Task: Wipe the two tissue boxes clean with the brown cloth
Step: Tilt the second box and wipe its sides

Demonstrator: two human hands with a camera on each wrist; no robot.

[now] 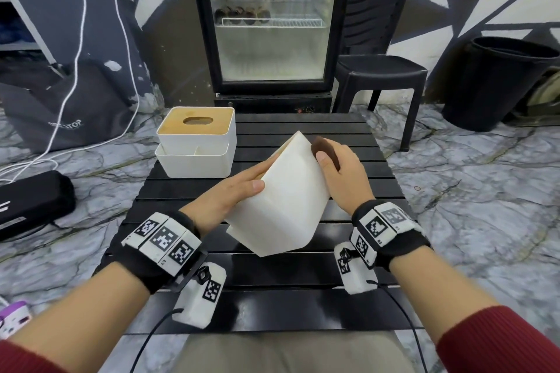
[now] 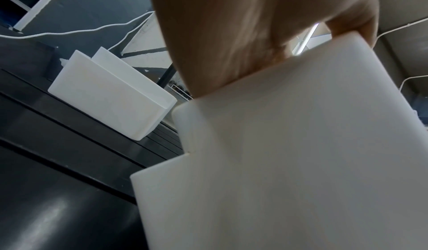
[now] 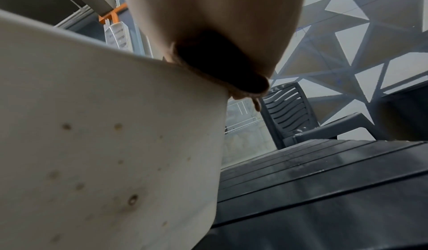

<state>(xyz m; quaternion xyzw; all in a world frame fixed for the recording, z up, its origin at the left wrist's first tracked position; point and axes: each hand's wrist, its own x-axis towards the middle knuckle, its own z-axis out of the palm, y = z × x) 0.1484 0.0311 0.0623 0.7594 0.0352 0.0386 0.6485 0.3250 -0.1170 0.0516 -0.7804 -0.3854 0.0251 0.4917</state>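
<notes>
1. My left hand (image 1: 233, 191) grasps the near tissue box (image 1: 285, 200), tilted on edge above the middle of the black slatted counter (image 1: 303, 281); the fingers (image 1: 257, 171) lie flat on its left side and the thumb presses its upper face.
2. My right hand (image 1: 342, 174) grasps the brown cloth (image 1: 325, 150), fingers folded round it, pressing it against the box's right side near the top edge.
3. The right wrist view shows small brown spots on that box's face (image 3: 104, 162).
4. The second tissue box (image 1: 197, 142), with a wooden lid, stands upright at the counter's far left corner, apart from the first.
</notes>
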